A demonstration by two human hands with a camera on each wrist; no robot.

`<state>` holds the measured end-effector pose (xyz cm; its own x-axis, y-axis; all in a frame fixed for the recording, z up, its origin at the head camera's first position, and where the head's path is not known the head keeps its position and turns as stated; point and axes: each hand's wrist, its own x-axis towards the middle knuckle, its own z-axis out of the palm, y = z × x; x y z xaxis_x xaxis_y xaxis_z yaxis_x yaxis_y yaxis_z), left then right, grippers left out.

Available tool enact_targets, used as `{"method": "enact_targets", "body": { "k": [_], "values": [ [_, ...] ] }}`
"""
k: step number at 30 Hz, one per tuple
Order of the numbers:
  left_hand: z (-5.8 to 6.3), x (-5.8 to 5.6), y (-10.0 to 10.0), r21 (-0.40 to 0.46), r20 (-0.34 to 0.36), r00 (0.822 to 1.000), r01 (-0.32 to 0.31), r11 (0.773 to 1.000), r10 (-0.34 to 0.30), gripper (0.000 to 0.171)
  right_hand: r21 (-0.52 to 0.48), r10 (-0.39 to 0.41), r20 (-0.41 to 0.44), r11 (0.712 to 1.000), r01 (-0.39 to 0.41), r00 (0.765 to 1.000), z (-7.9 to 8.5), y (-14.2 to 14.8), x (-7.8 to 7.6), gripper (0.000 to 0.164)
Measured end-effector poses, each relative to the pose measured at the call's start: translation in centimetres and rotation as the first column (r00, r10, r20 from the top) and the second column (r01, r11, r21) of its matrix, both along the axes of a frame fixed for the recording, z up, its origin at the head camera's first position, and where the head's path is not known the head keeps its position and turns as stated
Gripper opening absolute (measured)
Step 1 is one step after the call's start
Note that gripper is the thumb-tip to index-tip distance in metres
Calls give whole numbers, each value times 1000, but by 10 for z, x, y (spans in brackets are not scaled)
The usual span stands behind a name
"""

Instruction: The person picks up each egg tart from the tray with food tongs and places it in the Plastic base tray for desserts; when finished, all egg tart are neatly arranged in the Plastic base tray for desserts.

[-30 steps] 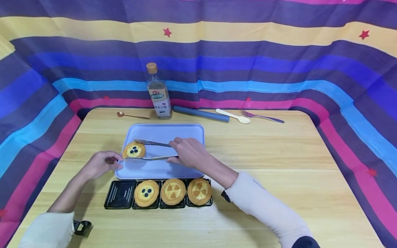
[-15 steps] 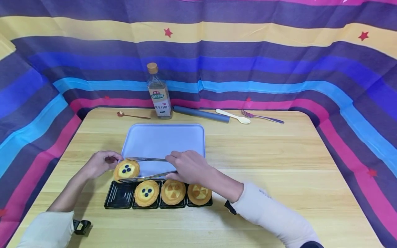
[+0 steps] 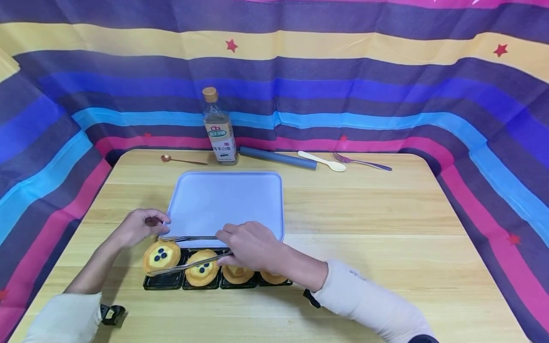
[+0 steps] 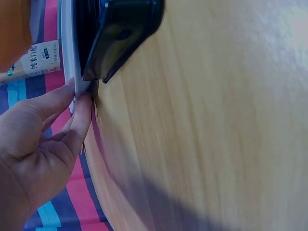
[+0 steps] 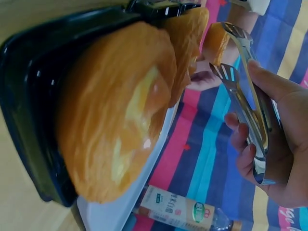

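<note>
My right hand grips metal tongs with slotted tips. Between the tips is an egg tart topped with dark berries, held over the leftmost black plastic holder. My left hand pinches the left edge of the pale blue tray; the left wrist view shows thumb and fingers on its rim. Beside the held tart, a second berry tart sits in its own holder. Two tarts with wedge-shaped toppings, one a tart close to the right wrist camera, are partly covered by my right hand in the head view.
A bottle with a white label stands behind the tray. Along the back lie a thin brown stick, a dark blue tube, a cream spoon and a purple fork. A striped cloth surrounds the table.
The right hand with the tongs has carried the berry tart off the tray, toward me and slightly left, over the leftmost holder. The left hand has stayed at the tray's edge.
</note>
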<state>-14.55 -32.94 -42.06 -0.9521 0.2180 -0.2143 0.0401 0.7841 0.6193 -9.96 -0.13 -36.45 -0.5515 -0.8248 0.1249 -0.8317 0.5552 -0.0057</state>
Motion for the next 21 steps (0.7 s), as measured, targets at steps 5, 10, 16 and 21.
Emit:
{"method": "enact_targets", "body": {
  "k": [5, 10, 16, 21],
  "values": [
    [1, 1, 1, -3, 11, 1000, -9, 1000, 9, 20, 27, -14, 14, 1000, 13, 1000, -2, -5, 5, 50],
    [1, -1, 2, 10, 17, 1000, -9, 1000, 8, 22, 51, -34, 30, 998, 32, 999, -4, -7, 8, 48],
    [2, -1, 2, 7, 8, 1000, -6, 1000, 6, 21, 92, -39, 49, 995, 35, 998, -7, -11, 10, 49],
    [1, -1, 1, 0, 14, 1000, -14, 1000, 14, 23, 117, -44, 34, 992, 40, 998, -9, -13, 12, 49]
  ]
}}
